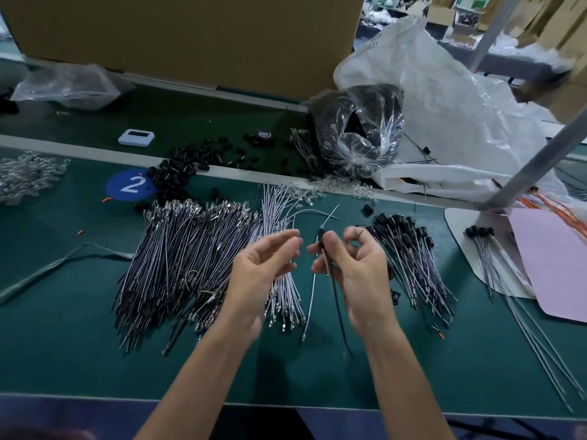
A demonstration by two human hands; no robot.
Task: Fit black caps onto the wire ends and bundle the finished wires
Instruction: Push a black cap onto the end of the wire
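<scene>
Two hands work above the middle of the green table; the left hand hovers with its grip spread, fingers loosely extended and holding nothing that shows; the right hand has its grip pinching a wire just below a black cap, thumb and forefinger pressed on it; a dark strand and a pale one hang from that pinch toward the near edge.

Left of the hands lies a wide fan of dark wires, its tips reaching close to the bare strip; white wires run under the left hand; capped wires lie just right of the right hand, caps away from the person.

Loose caps spill over the rail by a blue sticker; a clear bag of dark parts sits behind, against a white sack; a box walls the far side; a post slants across the right; a pink sheet overlaps the right edge.

Bare table shows along the near edge, between the forearms, and at the near left.
</scene>
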